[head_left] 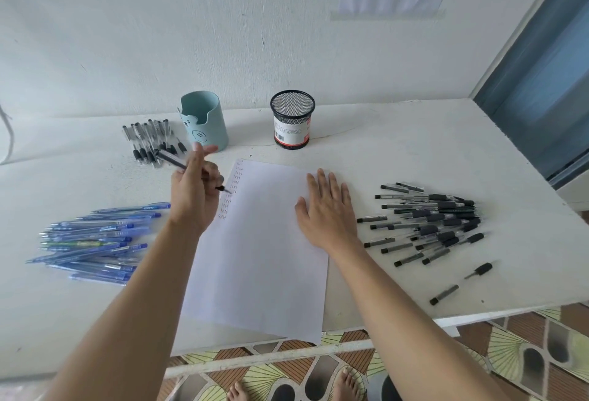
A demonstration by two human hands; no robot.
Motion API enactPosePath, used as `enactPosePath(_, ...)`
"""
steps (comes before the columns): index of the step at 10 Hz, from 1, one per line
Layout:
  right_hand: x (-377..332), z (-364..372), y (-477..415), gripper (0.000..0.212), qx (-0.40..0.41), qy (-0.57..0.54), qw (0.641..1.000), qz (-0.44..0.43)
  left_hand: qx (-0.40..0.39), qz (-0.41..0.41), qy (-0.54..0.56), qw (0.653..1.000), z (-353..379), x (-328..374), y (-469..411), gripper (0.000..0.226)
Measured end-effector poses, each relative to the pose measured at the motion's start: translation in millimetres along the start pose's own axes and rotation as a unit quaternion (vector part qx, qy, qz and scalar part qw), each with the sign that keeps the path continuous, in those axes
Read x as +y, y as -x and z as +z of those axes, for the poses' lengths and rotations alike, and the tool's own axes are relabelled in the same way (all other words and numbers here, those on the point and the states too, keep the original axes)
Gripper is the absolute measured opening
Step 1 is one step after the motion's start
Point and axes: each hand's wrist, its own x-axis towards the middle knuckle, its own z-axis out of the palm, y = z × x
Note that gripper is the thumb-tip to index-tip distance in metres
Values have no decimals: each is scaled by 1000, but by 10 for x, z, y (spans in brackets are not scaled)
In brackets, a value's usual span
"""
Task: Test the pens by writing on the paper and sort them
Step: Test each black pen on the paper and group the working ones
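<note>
likely home room: bare feet (349, 383) on patterned floor tiles (526, 353); plain white table (414, 145) against painted wall (159, 34); blue-framed window (541, 81) past table's right edge; teal pen cup (204, 120), mesh pen cup (292, 120) near back edge.

L grip (194, 193) held up, fingers pinching pen (172, 161) — R grip (325, 212) flat, palm down, fingers straight.

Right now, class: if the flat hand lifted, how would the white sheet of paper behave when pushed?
The white sheet of paper looks thin and light, so it would probably slide easily on the white table. Its near corner overhangs the table edge, so it may droop or slip off. The right hand pressing flat likely steadies it.
</note>
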Motion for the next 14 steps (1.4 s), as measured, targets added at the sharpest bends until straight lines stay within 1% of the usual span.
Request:
enactPosePath(1,2,5,2,62,2,-3,1000,0,29,37,-69,996,-70,-31,-120,55)
enactPosePath(2,0,8,-7,63,5,-2,1000,2,38,53,-140,988,-174,-51,-188,61)
enactPosePath(3,-1,10,-12,63,6,-4,1000,4,24,67,-241,968,-287,-89,-163,26)
enactPosePath(4,-3,19,-15,63,10,-4,1000,3,20,56,-310,949,-407,-115,-58,22)
enactPosePath(5,0,20,-23,63,9,-7,1000,5,22,68,-353,933,-440,-119,26,30)
enactPosePath(6,-6,18,-31,63,5,-4,1000,6,44,72,-370,925,-441,-119,77,39)
enactPosePath(7,-1,23,-26,63,4,-3,1000,7,51,89,-415,904,-435,-106,92,26)
enactPosePath(8,-2,25,-23,63,5,-4,1000,9,54,97,-462,880,-422,-106,87,23)
enactPosePath(10,-2,26,-26,64,1,-3,1000,8,54,115,-505,854,-488,-114,44,23)
enactPosePath(11,0,25,-27,64,3,-2,1000,9,40,112,-510,852,-467,-100,60,18)
enactPosePath(13,-7,21,-28,64,0,-5,1000,9,50,111,-486,865,-464,-102,69,22)
enactPosePath(14,-4,24,-30,64,-1,-2,1000,10,37,108,-484,867,-436,-106,90,27)
